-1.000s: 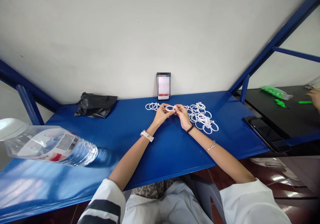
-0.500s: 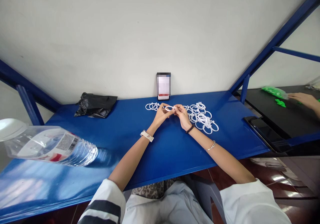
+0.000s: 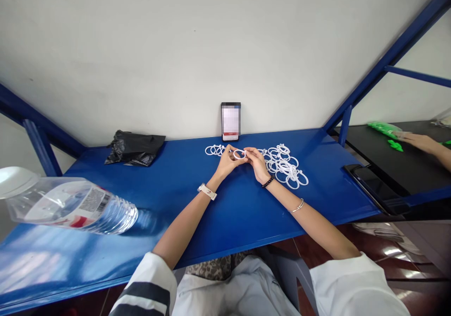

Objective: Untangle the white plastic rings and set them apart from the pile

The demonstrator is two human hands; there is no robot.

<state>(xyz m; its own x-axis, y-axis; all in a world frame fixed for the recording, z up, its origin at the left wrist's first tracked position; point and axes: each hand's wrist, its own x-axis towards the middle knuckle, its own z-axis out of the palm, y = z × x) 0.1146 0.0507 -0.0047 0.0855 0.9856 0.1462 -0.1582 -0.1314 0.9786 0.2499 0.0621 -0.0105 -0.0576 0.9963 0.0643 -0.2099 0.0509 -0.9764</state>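
A thin white ring point(image 3: 239, 157) is held between my two hands above the blue table. My left hand point(image 3: 227, 163) grips its left and near side with thumb and fingers. At the ring's right edge, the fingertips of my right hand point(image 3: 256, 163) pinch it; the exact spot is partly covered by the fingers. Several similar white rings point(image 3: 213, 150) lie overlapping just beyond my left hand. A larger pile of white rings point(image 3: 287, 168), each with a small knob, spreads out to the right of my right hand.
A phone point(image 3: 230, 121) leans upright against the wall. On the left are a black plastic bag point(image 3: 136, 148) and a large clear bottle point(image 3: 81, 205). A dark tray-like object point(image 3: 371, 187) sits at the right edge. Another person's hand point(image 3: 417, 141) touches a green bag point(image 3: 384, 129) beyond the frame.
The ring between my hands has turned and tilted slightly, showing more of its opening. My arms stay in place. The other person's hand has shifted left.
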